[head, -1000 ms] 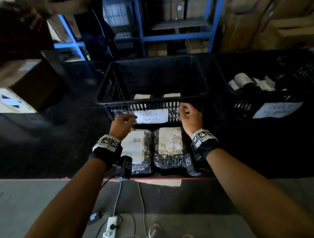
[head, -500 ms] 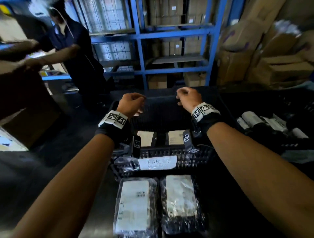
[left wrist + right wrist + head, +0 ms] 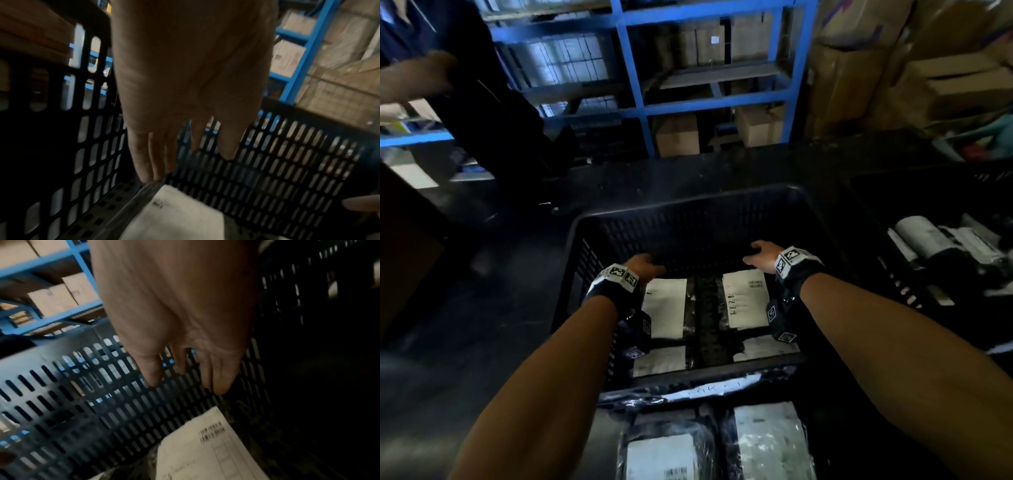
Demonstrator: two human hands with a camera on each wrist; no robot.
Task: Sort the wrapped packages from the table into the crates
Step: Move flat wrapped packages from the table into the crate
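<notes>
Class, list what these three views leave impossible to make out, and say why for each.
- Writing on the crate's front label: head view, smeared and dim.
- Barcode sheet text: right wrist view, motion blur.
- Table packages: head view, cut off by the bottom edge.
- Right crate's contents: head view, dark, cropped at the edge.

Four flat wrapped packages [image 3: 666, 306] with white labels lie inside the black slotted crate [image 3: 688, 219] — two more packages [image 3: 770, 442] lie before it.
</notes>
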